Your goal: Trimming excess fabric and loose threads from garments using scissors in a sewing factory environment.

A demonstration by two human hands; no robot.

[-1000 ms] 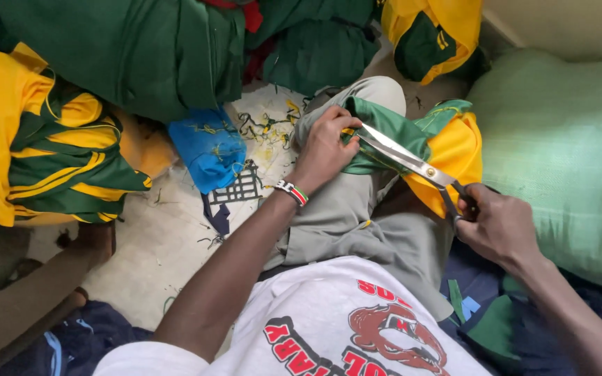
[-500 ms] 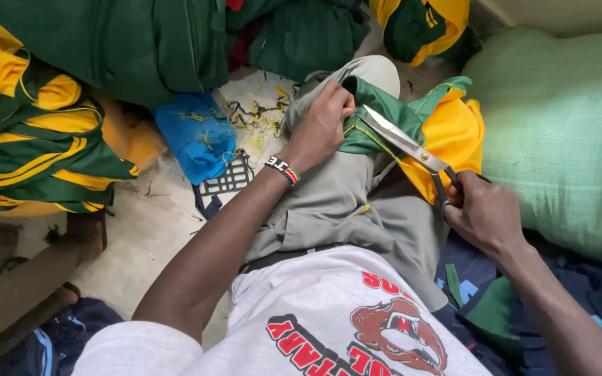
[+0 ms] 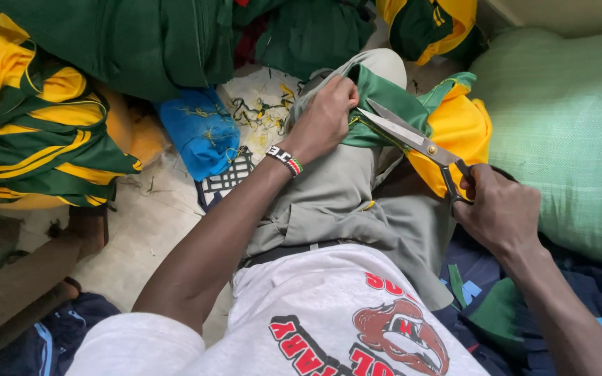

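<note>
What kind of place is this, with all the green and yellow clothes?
Probably a small sewing or tailoring workshop. The right hand works big scissors on a green and yellow garment, thread scraps litter the floor, and similar garments lie piled around.

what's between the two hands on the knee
In the head view, the open blades of the scissors and a fold of green and yellow cloth span the gap between the left hand and right hand.

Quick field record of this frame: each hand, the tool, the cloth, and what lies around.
left hand: pinches green edge of the garment on the knee
right hand: grip in scissors handles
scissors: blades open, tips at the green edge
green-and-yellow garment: draped over the knee
surroundings: blue cloth, thread scraps, green sack
</note>
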